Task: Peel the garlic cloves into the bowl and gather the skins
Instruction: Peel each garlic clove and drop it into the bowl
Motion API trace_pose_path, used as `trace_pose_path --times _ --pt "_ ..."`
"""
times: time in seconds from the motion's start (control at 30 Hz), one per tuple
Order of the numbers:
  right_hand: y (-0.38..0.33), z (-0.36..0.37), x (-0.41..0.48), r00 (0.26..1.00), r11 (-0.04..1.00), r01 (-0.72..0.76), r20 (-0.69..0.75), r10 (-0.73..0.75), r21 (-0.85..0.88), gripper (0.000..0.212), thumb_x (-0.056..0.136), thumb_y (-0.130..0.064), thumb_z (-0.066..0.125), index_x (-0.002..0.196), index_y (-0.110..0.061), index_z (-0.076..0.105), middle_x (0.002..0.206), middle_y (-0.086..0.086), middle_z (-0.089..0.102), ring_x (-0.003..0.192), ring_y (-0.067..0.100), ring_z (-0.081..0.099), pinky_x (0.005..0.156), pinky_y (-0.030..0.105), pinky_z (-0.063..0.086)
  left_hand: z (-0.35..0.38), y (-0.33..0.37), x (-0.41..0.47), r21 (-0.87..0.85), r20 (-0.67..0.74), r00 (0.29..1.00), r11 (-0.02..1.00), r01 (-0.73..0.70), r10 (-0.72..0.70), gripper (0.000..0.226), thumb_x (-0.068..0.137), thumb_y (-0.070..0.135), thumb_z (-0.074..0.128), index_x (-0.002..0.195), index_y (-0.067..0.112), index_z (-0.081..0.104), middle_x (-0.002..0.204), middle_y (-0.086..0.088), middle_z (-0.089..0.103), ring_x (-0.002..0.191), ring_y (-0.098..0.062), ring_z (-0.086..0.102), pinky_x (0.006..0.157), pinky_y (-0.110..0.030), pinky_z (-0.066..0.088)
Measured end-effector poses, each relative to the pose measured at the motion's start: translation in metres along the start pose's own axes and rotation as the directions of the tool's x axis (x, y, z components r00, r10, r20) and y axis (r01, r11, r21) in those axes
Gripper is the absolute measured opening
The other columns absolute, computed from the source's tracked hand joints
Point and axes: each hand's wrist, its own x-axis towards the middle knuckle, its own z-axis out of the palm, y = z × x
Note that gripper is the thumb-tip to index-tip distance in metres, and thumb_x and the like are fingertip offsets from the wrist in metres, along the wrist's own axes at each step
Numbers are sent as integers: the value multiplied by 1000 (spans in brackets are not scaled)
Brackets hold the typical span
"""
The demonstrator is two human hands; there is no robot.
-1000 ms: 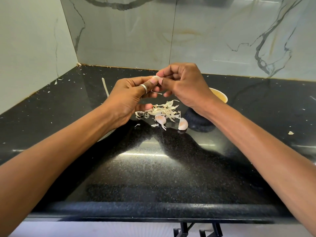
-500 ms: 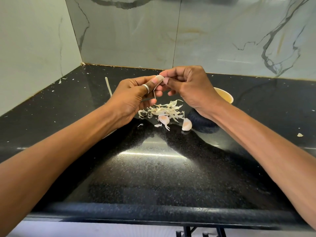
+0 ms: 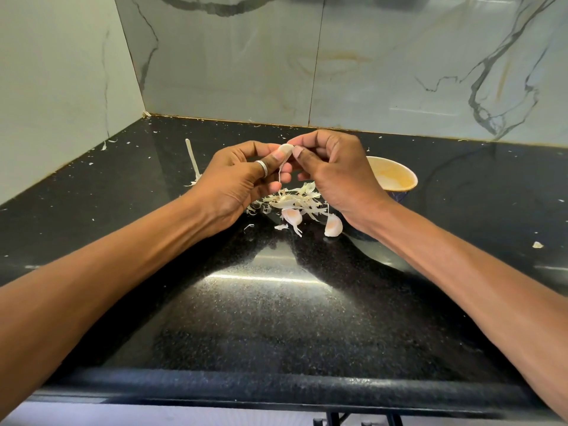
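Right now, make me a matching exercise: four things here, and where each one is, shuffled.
1 garlic clove
2 bowl
3 skin pile
4 ring

A on the left hand
B beyond the right hand
C pinched between both hands
D on the counter below the hands

Pairs: 1-C, 2-B, 3-D, 4-A
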Motion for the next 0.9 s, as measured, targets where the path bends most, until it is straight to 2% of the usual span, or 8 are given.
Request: trace_pose_path --times 0.13,0.3,0.47,0.6,0.9 --pt "1 3 -3 1000 1000 -8 -29 8 -4 13 100 -8 62 107 -8 73 91 3 77 80 10 74 72 22 59 0 -1 -1 0 9 1000 1000 -8 8 11 94 11 65 103 4 67 77 -7 69 69 -11 66 58 -16 53" --pt "0 6 -4 997 997 -33 -67 38 62 16 100 -6 57 102 -5 74 87 10 77 79 22 76 79 38 64 1 -1 -3 -5 8 1000 1000 -16 16 12 94 9 66 104 3 67 76 -7 69 69 -12 67 62 -16 55" --pt "-1 7 -3 997 991 -40 -66 48 126 16 101 -5 58 103 -5 74 93 11 77 85 26 76 84 44 63 1 1 -3 -61 -5 1000 998 1 -1 12 94 8 65 105 5 68 76 -7 70 69 -10 67 62 -15 56" --pt "-2 5 -5 996 962 -84 -6 89 260 16 101 -1 58 107 -2 73 99 15 77 92 29 76 89 43 62 1 3 -2 -99 -20 1000 995 9 -11 13 94 7 64 107 5 67 77 -6 69 68 -9 67 61 -15 56" --pt "-4 5 -6 997 955 -76 22 73 288 18 99 2 60 100 -10 74 97 11 78 89 22 76 86 36 62 2 3 -3 -100 -33 999 995 9 -12 14 92 9 67 105 6 68 77 -6 71 70 -10 68 61 -16 56"
